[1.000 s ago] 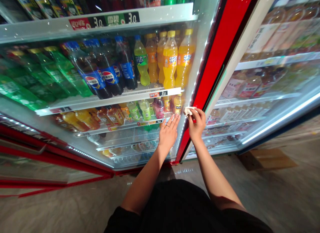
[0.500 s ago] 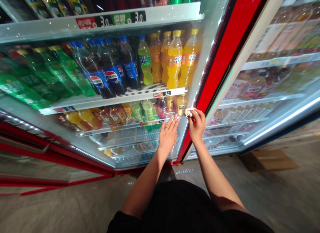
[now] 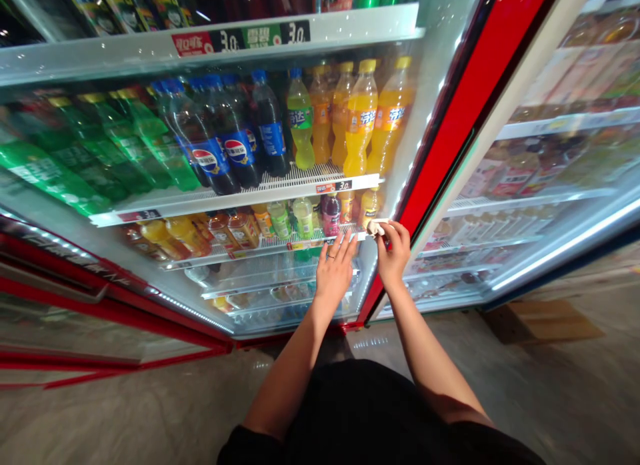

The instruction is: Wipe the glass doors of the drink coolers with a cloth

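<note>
My right hand (image 3: 393, 255) pinches a crumpled white cloth or tissue (image 3: 376, 228) between thumb and fingers. That wad is at the right end of a lower fridge shelf (image 3: 267, 251), just below a small yellow-labelled bottle (image 3: 369, 204). Fingers stretched out, my left hand (image 3: 334, 276) is at the front edge of the same shelf, below a dark purple drink bottle (image 3: 331, 214). Nothing shows in the left hand, and a ring is on one finger. Whether its fingertips touch the shelf edge, I cannot tell.
Above stands a shelf (image 3: 240, 200) with green bottles (image 3: 145, 142), cola bottles (image 3: 239, 148) and orange soda bottles (image 3: 361, 122). A red door frame (image 3: 450, 138) runs along the right, beside another stocked fridge (image 3: 530, 165). A cardboard-coloured box (image 3: 545, 320) lies on the floor.
The fridge has shifted slightly right in view. Relative to the shelf, my right hand with the white wad has moved left, closer to the shelf's end. My left hand stays stretched out.
</note>
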### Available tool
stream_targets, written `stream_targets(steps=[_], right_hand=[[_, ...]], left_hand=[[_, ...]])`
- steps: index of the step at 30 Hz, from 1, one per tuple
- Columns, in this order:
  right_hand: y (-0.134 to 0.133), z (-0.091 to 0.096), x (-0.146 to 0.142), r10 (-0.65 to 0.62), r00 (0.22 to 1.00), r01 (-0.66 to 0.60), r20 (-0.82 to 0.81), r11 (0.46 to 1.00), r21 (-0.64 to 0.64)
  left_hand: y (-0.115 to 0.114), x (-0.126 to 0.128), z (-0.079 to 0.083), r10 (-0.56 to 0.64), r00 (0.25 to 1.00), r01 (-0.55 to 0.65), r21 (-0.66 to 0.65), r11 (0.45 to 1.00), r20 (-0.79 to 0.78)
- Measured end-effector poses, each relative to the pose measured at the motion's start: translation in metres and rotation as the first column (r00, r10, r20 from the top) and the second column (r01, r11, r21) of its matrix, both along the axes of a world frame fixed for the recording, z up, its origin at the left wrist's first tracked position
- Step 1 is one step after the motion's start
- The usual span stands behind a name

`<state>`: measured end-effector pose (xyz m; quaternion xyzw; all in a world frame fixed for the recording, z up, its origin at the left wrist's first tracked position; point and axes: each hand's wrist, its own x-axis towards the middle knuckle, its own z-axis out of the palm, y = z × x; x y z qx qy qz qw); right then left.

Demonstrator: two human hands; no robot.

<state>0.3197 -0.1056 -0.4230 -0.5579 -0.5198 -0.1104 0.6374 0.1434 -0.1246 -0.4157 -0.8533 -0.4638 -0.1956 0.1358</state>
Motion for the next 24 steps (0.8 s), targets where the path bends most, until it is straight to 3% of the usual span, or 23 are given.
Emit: stream_targets(steps=[5, 8, 13, 16, 20, 24], right_hand=[[0.008, 0.014, -0.008, -0.056, 0.998, 0.058, -0.042, 0.997, 0.042], [0.01, 0.02, -0.021, -0.023, 1.0, 0.023, 0.0, 0.999, 0.049], [0.003, 0.012, -0.036, 0.042, 0.997, -0.043, 0.06, 0.999, 0.015], [0.001, 0.007, -0.032, 0.0, 0.998, 0.0, 0.057, 1.0, -0.003], [0.005, 0.012, -0.028, -0.074, 0.997, 0.074, 0.003, 0.997, 0.03], [0.007, 0.017, -0.038, -0.038, 0.999, 0.036, 0.037, 0.998, 0.043]], left_hand=[[-0.001, -0.012, -0.001, 0.012, 1.0, -0.012, 0.012, 1.0, 0.02], [-0.001, -0.018, -0.002, 0.025, 0.999, -0.026, 0.022, 0.999, 0.023], [-0.002, -0.029, 0.0, 0.034, 0.999, -0.034, 0.013, 0.999, 0.018], [-0.004, -0.037, 0.003, 0.042, 0.999, -0.042, -0.006, 0.999, 0.024], [-0.004, -0.046, 0.005, 0.045, 0.999, -0.044, -0.024, 0.999, 0.03], [-0.003, -0.05, 0.003, 0.04, 0.998, -0.039, -0.024, 0.999, 0.042]])
